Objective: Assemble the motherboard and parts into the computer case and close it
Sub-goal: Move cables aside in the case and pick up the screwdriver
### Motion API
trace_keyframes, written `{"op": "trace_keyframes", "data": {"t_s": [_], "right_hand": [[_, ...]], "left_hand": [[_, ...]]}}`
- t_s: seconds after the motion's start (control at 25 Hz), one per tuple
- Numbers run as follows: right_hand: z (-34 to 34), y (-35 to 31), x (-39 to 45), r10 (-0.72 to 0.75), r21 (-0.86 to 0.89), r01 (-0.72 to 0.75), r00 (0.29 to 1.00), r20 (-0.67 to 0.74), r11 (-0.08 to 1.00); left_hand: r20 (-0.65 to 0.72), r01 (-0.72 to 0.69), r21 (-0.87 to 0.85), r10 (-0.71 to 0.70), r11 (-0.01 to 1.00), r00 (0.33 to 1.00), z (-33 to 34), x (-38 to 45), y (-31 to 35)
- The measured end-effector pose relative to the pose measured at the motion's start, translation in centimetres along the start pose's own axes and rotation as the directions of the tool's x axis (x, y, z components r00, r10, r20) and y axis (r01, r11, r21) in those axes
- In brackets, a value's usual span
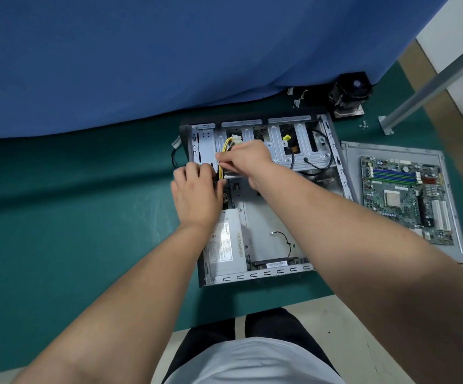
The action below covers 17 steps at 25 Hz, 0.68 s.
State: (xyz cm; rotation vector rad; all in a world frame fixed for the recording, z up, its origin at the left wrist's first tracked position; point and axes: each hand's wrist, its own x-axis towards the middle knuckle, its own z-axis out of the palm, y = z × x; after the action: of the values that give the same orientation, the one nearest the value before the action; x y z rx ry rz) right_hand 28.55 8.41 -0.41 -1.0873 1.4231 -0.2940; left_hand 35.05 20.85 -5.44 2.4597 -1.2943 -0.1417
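Both my hands work inside the open case point(266, 245), which lies flat on the green mat point(86, 217), its long axis running away from me. My left hand point(197, 198) curls round the cable bundle point(220, 173); my right hand point(245, 159) pinches the yellow wires point(227, 144). To the right, the motherboard point(406, 195) rests on the side panel point(352, 167), long axis also away from me.
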Motion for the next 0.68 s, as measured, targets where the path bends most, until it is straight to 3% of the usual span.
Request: {"op": "trace_keyframes", "data": {"t_s": [0.16,0.24,0.32,0.44,0.52,0.6,0.68], "right_hand": [[-0.6,0.0,0.6,-0.091,-0.212,0.082,0.995,-0.033,0.974],[-0.9,0.1,0.7,-0.204,-0.502,0.164,0.979,-0.025,0.849],[-1.5,0.5,0.2,-0.276,-0.679,0.194,0.961,-0.013,0.708],[-4.3,1.7,-0.6,-0.352,-0.684,0.281,0.935,0.037,0.673],[-8.1,3.4,-1.2,-0.483,-0.741,0.316,0.876,-0.014,0.593],[-13.0,5.2,-1.7,-0.599,-0.854,0.234,0.794,-0.108,0.465],[-17.5,6.8,-1.9,-0.499,-0.873,0.108,0.85,-0.166,0.475]], "left_hand": [[0.001,-0.029,-0.048,0.029,0.998,1.0,0.1,-0.1,-0.3],[-0.004,-0.031,-0.07,0.031,0.997,1.0,0.1,-0.1,-0.5],[0.009,-0.049,-0.095,0.05,0.994,0.999,0.1,0.1,-0.5],[0.039,-0.038,-0.152,0.045,0.988,0.998,0.2,0.1,-0.8],[0.078,-0.023,-0.178,0.037,0.984,0.996,0.1,0.1,-0.7],[0.115,-0.024,-0.175,0.044,0.984,0.992,0.0,0.2,-0.6],[0.149,-0.047,-0.16,0.071,0.986,0.986,-0.1,0.2,-0.7]]}}
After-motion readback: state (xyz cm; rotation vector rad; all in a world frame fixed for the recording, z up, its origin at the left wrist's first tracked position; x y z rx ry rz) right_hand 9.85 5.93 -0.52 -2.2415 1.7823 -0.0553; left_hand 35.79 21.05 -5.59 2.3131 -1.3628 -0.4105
